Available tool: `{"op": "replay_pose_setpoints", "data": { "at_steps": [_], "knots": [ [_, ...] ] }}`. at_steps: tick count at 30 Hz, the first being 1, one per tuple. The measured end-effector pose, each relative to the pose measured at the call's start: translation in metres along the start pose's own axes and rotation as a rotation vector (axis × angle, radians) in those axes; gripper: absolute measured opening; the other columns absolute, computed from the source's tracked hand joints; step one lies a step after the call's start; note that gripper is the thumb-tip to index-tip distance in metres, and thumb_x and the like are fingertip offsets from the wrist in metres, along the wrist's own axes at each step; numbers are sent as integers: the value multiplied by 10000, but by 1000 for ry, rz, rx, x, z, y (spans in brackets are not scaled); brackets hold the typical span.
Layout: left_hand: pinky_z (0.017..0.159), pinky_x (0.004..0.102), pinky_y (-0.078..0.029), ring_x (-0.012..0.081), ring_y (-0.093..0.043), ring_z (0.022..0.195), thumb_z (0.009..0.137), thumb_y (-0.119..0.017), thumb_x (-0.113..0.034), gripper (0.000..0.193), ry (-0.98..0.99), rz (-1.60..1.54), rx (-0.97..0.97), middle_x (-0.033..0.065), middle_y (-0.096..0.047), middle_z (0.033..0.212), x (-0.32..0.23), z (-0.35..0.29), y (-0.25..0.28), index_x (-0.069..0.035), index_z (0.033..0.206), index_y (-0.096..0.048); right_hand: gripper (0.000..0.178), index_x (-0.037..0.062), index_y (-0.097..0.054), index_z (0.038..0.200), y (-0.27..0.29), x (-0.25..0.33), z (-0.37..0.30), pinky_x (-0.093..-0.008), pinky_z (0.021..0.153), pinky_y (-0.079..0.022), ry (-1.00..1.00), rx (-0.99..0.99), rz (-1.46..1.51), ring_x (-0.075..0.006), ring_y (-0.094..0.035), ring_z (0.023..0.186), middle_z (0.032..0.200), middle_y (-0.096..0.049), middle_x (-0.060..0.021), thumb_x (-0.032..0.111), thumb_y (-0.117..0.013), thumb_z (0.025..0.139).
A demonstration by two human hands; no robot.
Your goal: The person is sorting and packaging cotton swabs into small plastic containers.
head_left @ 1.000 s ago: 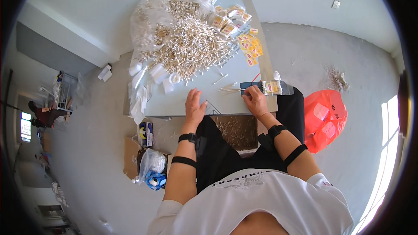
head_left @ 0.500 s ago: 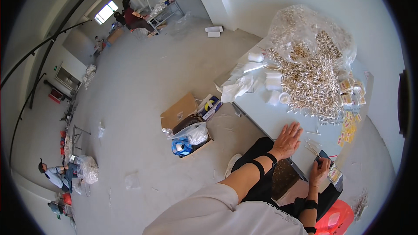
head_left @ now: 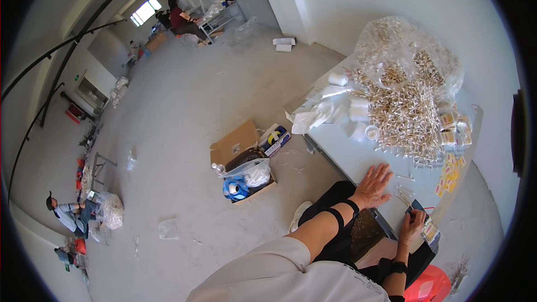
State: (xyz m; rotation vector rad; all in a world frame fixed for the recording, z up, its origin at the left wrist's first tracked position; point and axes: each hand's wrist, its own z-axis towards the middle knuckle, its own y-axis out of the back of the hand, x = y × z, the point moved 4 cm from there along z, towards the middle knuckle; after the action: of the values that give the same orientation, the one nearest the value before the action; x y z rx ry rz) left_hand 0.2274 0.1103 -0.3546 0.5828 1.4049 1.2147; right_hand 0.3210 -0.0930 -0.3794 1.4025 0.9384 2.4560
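My left hand point(head_left: 373, 187) lies on the near edge of the pale table point(head_left: 358, 159), its fingers stretched out and nothing in it. At the table's right corner my right hand point(head_left: 413, 225) has its fingers bent and pressed together. Whatever they pinch is hidden or too small to name. Beside those fingers is a dark flat piece point(head_left: 416, 206). A few loose cotton swabs point(head_left: 404, 194) lie just beyond it. Small printed packets point(head_left: 429, 231) sit right of the hand. A large heap of cotton swabs point(head_left: 405, 114) covers the far part of the table.
A clear plastic bag point(head_left: 386, 39) spills over the heap's back. Yellow-and-white labels point(head_left: 449, 173) lie along the right edge. White rolls point(head_left: 358, 111) stand left of the heap. An open cardboard box point(head_left: 229, 144) rests on the floor. A red plastic stool point(head_left: 429, 286) is below. Other people sit farther off.
The whole view has shifted slightly, with the table now a little lower and farther right. Both hands stay in nearly the same places on the table.
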Motion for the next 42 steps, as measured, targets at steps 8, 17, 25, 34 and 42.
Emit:
{"op": "replay_pose_setpoints", "data": {
  "at_steps": [8,17,25,34,42],
  "knots": [
    [1120,484,-148,343,-187,1383,797,-611,-418,727,-9,14,0,193,-262,1456,-6,-3,-1,-26,1353,-356,143,18,-522,835,8,1,-7,-362,556,-391,23,-3,-43,-257,-472,632,800,-484,-116,-24,-588,716],
    [1043,540,-251,356,-317,1302,760,-671,-363,660,-88,172,-134,188,-362,1388,10,6,-3,-40,1284,-433,162,38,-526,820,-2,27,10,-435,639,-443,-16,-48,-47,-355,-541,749,800,-512,-139,10,-617,688],
    [1064,511,-222,349,-292,1321,786,-626,-427,682,-164,244,-93,164,-355,1404,-2,9,-20,-67,1321,-407,165,63,-522,829,18,17,-1,-407,674,-482,-31,-122,-46,-330,-578,780,830,-526,-113,49,-618,696],
    [1068,508,-214,351,-283,1325,801,-612,-429,691,-146,259,-107,163,-335,1420,3,9,-19,-66,1343,-384,162,68,-513,827,12,19,1,-407,667,-480,-10,-113,-34,-321,-577,776,826,-514,-108,48,-611,700],
    [1075,511,-200,355,-280,1329,805,-611,-412,687,-134,248,-89,176,-333,1420,1,5,-16,-50,1342,-382,155,50,-531,822,12,21,1,-401,643,-483,10,-112,-46,-322,-575,759,811,-522,-111,30,-613,693]
  ]
}}
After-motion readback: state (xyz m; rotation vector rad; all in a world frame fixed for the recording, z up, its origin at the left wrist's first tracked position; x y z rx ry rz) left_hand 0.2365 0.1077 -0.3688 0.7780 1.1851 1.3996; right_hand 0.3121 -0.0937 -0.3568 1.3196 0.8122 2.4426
